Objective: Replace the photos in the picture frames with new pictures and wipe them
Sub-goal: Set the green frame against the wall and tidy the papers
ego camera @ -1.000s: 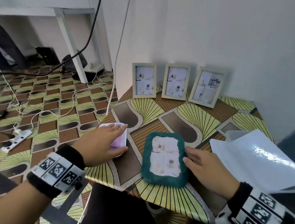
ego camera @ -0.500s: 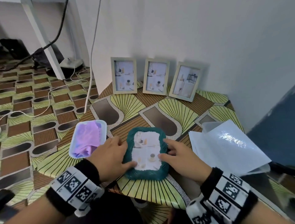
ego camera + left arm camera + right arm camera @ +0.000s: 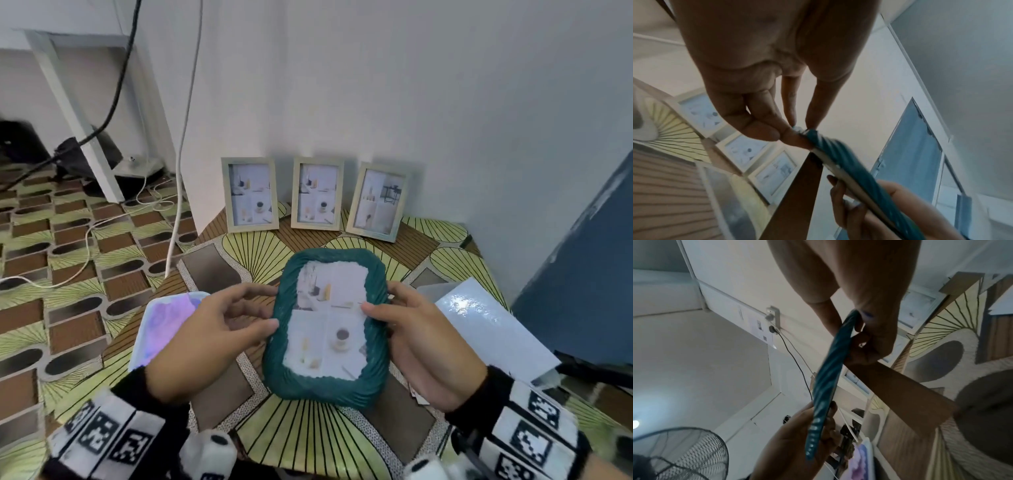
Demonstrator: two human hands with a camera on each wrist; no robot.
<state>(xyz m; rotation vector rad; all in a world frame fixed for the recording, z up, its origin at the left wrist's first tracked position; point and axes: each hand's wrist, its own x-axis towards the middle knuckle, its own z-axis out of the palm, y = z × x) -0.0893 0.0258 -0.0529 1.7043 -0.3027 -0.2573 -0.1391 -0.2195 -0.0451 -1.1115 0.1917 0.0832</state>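
Observation:
A teal scalloped picture frame (image 3: pixel 327 383) with a pale collage photo in it is lifted off the table and tilted toward me. My left hand (image 3: pixel 233 329) pinches its left edge between thumb and fingers, as the left wrist view shows at the frame's (image 3: pixel 840 155) corner. My right hand (image 3: pixel 407 329) holds the right edge, thumb on the front and fingers behind; the right wrist view shows the frame (image 3: pixel 826 382) edge-on. Three pale wooden frames (image 3: pixel 317 193) stand against the wall at the table's back.
A white tray (image 3: pixel 144 346) holding a purple cloth (image 3: pixel 168 317) lies at the table's left edge. Glossy white sheets (image 3: pixel 486 329) lie at the right. A blue panel (image 3: pixel 582 274) stands at the far right. Cables (image 3: pixel 178 192) hang left of the table.
The teal frame has risen from flat on the table into both hands and tilts up. My left hand went from the cloth tray to the frame's left edge.

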